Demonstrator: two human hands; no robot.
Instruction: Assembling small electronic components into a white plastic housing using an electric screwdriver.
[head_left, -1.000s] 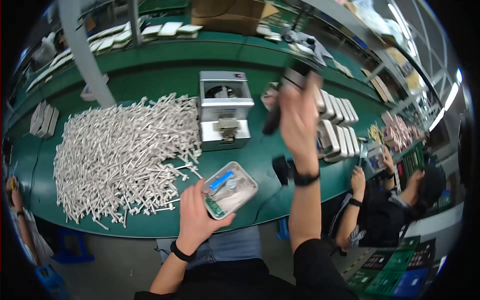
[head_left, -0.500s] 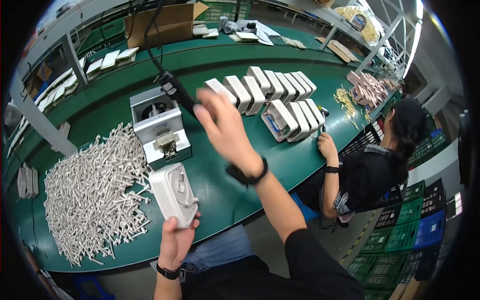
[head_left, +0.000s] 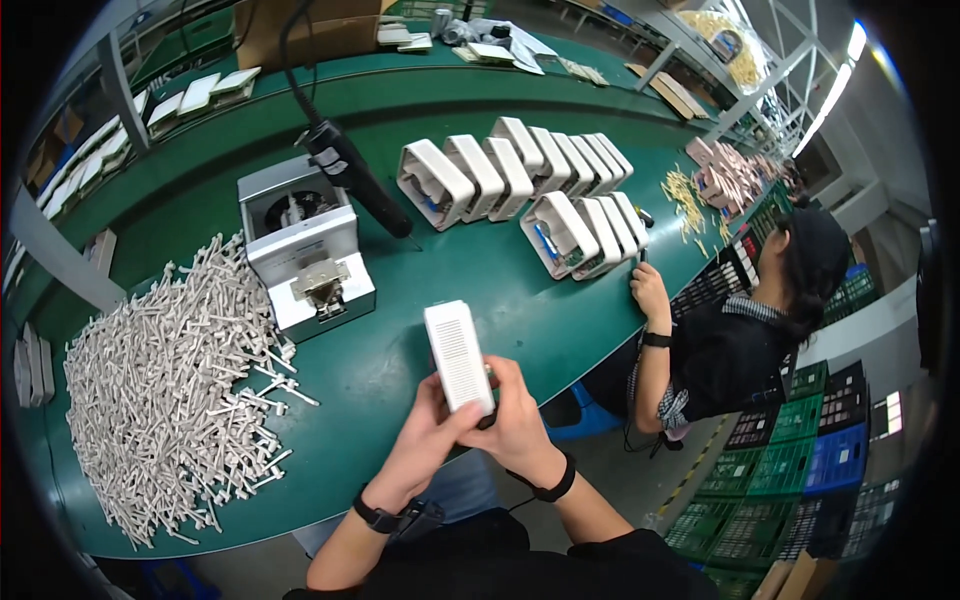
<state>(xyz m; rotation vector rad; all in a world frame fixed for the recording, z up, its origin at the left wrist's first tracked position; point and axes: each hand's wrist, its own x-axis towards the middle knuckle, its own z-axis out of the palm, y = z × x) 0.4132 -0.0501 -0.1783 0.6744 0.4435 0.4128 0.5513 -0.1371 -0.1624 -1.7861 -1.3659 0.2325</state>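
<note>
A white plastic housing [head_left: 458, 350] with a slotted vent panel is held upright above the near part of the green table. My left hand [head_left: 428, 432] grips its lower left side, thumb across the bottom of the vented face. On the other side, my right hand [head_left: 515, 415] is closed around the lower right edge, its fingertips partly hidden behind the housing. A black electric screwdriver [head_left: 365, 185] hangs from its cord beyond my hands, touched by neither. To its left stands a grey and white screw feeder [head_left: 310, 245].
A large heap of small white rod-shaped plastic parts [head_left: 175, 400] covers the left of the table [head_left: 370, 365]. Rows of white housings [head_left: 555, 235] stand at the centre right. A co-worker [head_left: 740, 330] sits at right, hand near that row. Stacked crates [head_left: 790, 460] stand behind.
My right hand has come away from the screwdriver, down to the housing, and now grips it too. The housing has moved right and turned its vented face toward me.
</note>
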